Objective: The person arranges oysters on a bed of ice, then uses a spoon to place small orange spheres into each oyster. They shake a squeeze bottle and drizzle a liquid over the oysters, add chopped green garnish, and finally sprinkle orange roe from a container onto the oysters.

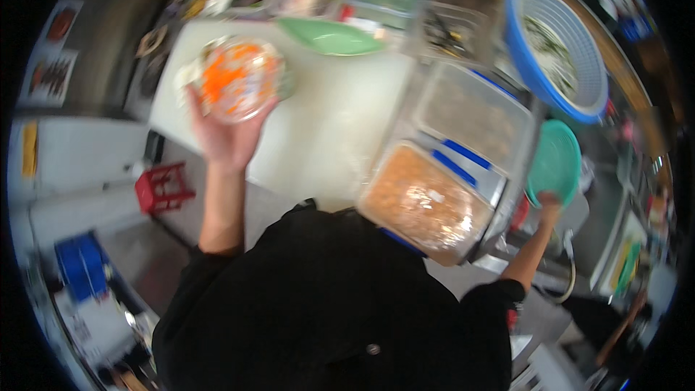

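Note:
My left hand [231, 136] holds a round clear bowl [241, 79] from below, over the upper left of a white cutting board [326, 125]. Orange and whitish pieces show in the bowl. White and green matter lies beside and behind it, partly hidden. My right hand [548, 201], blurred, is at the near rim of a green plastic basin or colander [555, 160] at the right; its fingers appear closed on the rim. A green leaf-shaped dish [331, 37] rests at the board's far edge.
Right of the board lie a wrapped container of orange-brown food [423, 203] and a clear lidded container [472, 114]. A blue colander with greens [586, 54] stands at the upper right. A utensil tub [453, 32] and several food containers line the back. A red stool [163, 187] stands left.

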Demonstrator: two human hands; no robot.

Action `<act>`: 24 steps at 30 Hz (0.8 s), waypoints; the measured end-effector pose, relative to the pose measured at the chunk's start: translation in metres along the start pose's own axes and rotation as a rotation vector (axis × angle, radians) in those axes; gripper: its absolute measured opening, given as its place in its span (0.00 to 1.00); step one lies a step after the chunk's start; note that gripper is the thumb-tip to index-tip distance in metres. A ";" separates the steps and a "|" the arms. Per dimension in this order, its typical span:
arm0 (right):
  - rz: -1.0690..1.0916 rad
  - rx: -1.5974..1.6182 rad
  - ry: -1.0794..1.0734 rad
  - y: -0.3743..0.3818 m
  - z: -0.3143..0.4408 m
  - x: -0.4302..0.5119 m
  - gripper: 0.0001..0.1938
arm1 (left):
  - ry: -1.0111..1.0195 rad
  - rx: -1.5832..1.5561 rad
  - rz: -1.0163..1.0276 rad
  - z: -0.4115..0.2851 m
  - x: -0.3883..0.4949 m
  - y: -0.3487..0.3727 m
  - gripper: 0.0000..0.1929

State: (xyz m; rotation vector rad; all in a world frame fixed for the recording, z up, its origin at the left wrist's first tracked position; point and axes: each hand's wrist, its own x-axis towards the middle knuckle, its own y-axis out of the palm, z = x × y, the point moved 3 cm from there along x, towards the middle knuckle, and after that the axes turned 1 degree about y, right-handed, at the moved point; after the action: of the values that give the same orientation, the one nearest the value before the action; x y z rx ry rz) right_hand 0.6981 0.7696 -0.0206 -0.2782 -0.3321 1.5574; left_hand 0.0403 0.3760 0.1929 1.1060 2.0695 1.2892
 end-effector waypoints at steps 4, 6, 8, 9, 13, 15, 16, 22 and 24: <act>0.065 -0.882 0.153 0.014 -0.058 0.019 0.28 | 0.225 0.052 -0.014 -0.051 -0.038 -0.016 0.38; 0.080 -0.755 0.281 -0.006 -0.014 0.025 0.25 | 0.296 0.084 -0.146 -0.080 -0.055 -0.033 0.38; -0.009 -0.625 -0.108 0.013 0.077 0.022 0.23 | 0.374 0.124 -0.206 -0.113 -0.076 -0.051 0.38; -0.066 -0.496 -0.322 0.038 0.121 0.007 0.22 | 0.416 0.149 -0.302 -0.125 -0.091 -0.065 0.38; 0.252 0.036 -0.407 0.218 0.265 -0.118 0.21 | 0.461 0.099 -0.319 -0.179 -0.128 -0.114 0.38; 0.629 0.149 -0.169 0.343 0.308 -0.207 0.16 | 0.456 0.084 -0.331 -0.204 -0.144 -0.141 0.39; 0.787 0.240 -0.248 0.401 0.328 -0.264 0.15 | 0.439 0.075 -0.362 -0.215 -0.151 -0.153 0.39; 0.954 -0.052 -0.363 0.629 0.407 -0.437 0.14 | 0.300 -0.051 -0.329 -0.268 -0.185 -0.202 0.41; 0.915 -0.115 -0.066 0.659 0.403 -0.448 0.16 | 0.272 -0.099 -0.294 -0.276 -0.192 -0.210 0.41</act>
State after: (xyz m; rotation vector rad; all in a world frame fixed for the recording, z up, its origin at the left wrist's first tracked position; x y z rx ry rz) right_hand -0.0583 0.3070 0.0884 -0.5122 -0.3683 2.4545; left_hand -0.1308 0.0253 0.1258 0.5810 2.2300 1.4343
